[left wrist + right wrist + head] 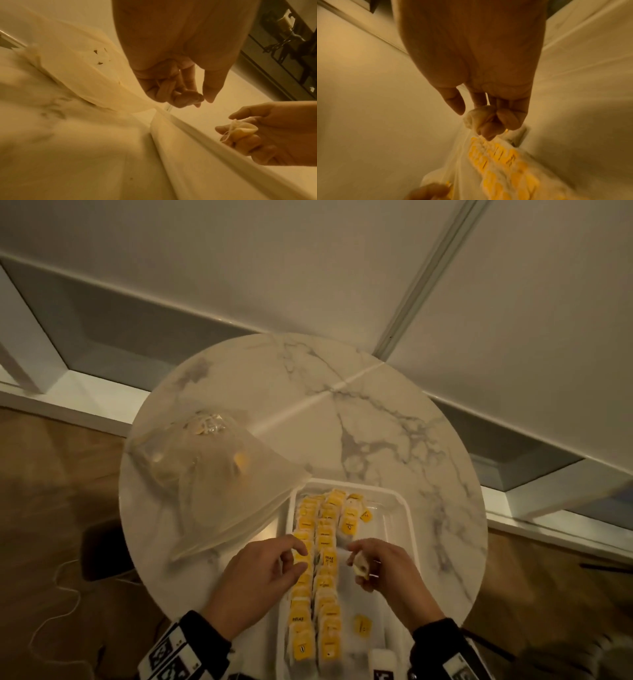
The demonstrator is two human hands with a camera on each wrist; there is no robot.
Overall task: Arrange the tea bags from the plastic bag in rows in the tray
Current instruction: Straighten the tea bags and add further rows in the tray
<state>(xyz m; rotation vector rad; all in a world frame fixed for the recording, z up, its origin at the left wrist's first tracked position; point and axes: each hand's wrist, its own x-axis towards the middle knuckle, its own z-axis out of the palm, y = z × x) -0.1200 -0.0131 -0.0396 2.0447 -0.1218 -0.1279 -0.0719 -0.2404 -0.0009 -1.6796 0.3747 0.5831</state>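
A white tray (pixel 404 501) lies on the round marble table (pixel 342 412) and holds two long rows of tea bags (pixel 325 577) with yellow tags. A short third row (pixel 352 515) starts at its far end. My right hand (pixel 358 565) hovers over the tray's bare right part and grips one crumpled tea bag (pixel 359 567), which the wrist views also show (pixel 476 119) (pixel 243 129). My left hand (pixel 301 556) sits over the left row with fingers curled (pixel 188 97) and nothing visible between them. The clear plastic bag (pixel 219 474) lies at the table's left.
A loose yellow tag (pixel 363 626) lies in the tray's right part near me. A white object (pixel 382 659) stands at the tray's near edge. The bag's corner overlaps the tray's far left rim. Wooden floor with a thin cable (pixel 61 611) lies to the left.
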